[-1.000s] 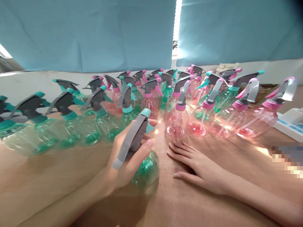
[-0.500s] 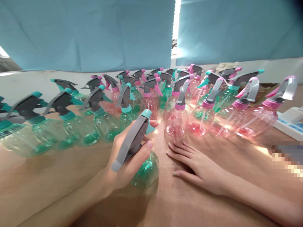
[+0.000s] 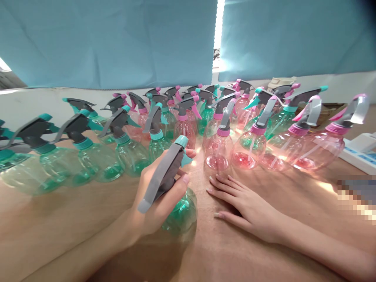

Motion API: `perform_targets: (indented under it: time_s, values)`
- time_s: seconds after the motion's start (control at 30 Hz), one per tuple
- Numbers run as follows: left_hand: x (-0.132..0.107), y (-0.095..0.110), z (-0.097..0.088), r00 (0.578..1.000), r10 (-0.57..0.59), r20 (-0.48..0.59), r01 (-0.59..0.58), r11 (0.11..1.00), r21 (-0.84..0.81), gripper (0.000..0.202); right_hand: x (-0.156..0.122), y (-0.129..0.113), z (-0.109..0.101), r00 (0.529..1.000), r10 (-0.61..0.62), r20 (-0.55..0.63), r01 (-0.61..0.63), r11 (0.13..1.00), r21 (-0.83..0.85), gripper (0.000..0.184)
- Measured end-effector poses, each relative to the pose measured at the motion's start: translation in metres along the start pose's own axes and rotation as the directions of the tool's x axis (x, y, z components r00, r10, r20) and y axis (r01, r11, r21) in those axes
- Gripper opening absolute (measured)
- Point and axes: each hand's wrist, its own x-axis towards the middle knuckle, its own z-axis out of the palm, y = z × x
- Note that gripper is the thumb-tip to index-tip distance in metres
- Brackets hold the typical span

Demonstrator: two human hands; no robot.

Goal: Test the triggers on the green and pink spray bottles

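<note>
My left hand (image 3: 158, 199) is wrapped round the neck of a green spray bottle (image 3: 183, 211), whose grey head with a teal nozzle points up and away to the right. The hand covers the bottle's collar and part of its body. Palm down, my right hand (image 3: 246, 203) lies on the table (image 3: 223, 254) with fingers spread, holding nothing. Just beyond its fingertips stands a clear pink spray bottle (image 3: 218, 152) with a pink collar. Behind my left hand is another green spray bottle (image 3: 158, 145) with a teal collar.
Several green spray bottles (image 3: 101, 160) line the left side. More pink spray bottles (image 3: 249, 150) stand at the right, with mixed colours behind. A white device (image 3: 360, 152) with blue keys sits at the right edge. Blue curtains (image 3: 117, 43) hang at the back.
</note>
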Motion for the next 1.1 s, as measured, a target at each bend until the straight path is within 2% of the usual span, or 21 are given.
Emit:
perform_targets:
  time_s: [0.13,0.37,0.57,0.73,0.93,1.1]
  values:
    - [-0.0003,0.0003,0.0004,1.000,0.011,0.001,-0.011,1.000,-0.004,0.031,-0.0002,-0.0005,0.0000,1.000,0.008,0.026,-0.006,0.999,-0.043,0.056]
    - [0.0006,0.0012,0.0009,1.000,0.008,-0.005,-0.008,1.000,0.002,0.030,-0.0021,0.0005,0.0019,0.999,0.026,-0.029,-0.028,0.998,-0.062,0.060]
    - [0.0003,0.0014,0.0004,1.000,-0.002,0.003,0.002,1.000,-0.021,0.031,-0.0019,0.0006,0.0016,0.999,0.026,-0.025,-0.027,0.999,-0.040,0.059]
    - [0.0013,0.0009,-0.0031,0.995,-0.073,0.070,0.078,0.995,-0.065,0.035,-0.0021,0.0022,0.0024,0.999,0.023,-0.045,-0.024,1.000,-0.003,0.058]
    - [0.0017,0.0033,-0.0072,0.994,-0.099,0.052,0.102,0.993,-0.061,0.022,-0.0015,0.0022,0.0013,0.999,0.030,-0.012,-0.030,0.999,-0.022,0.058]
    - [0.0003,0.0027,-0.0072,0.987,-0.141,0.078,0.148,0.985,-0.094,0.021,-0.0019,0.0022,0.0010,1.000,0.025,-0.019,-0.025,1.000,-0.016,0.058]
